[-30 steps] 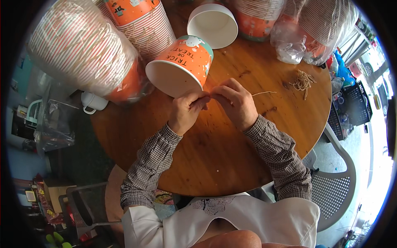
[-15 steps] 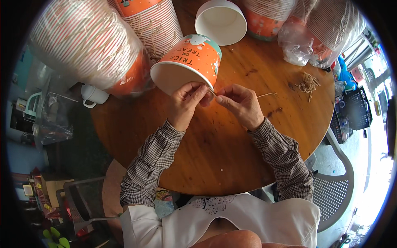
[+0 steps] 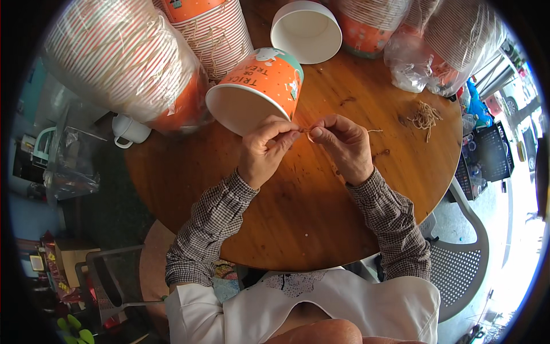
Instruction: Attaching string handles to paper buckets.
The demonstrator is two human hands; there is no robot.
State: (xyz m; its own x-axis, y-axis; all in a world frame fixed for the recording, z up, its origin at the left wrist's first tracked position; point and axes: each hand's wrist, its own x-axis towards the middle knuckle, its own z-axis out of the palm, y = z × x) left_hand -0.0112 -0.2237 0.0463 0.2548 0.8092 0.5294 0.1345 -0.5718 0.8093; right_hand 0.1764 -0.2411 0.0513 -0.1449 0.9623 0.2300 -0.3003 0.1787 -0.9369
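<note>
Just beyond my hands, an orange paper bucket (image 3: 256,80) with a green base lies tilted on its side, its white rim facing me. My left hand (image 3: 267,150) pinches a thin tan string (image 3: 303,131) between thumb and fingertips, near the bucket's rim. A short way to the right, my right hand (image 3: 342,146) pinches the same string, and a small loop shows between the fingertips. A loose end of the string sticks out past my right hand. Whether the string is tied to the bucket is too small to tell.
The round wooden table (image 3: 321,223) holds a white paper bucket (image 3: 306,33) at the back and a bundle of loose string (image 3: 425,118) on the right. Wrapped bucket stacks (image 3: 114,57) stand back left, others back right. A white mug (image 3: 132,131) is left; a grey chair (image 3: 458,264) right.
My hands have come slightly toward me and away from the bucket's rim, stretching the string between them. My right hand has shifted right. The bucket has moved slightly left.
</note>
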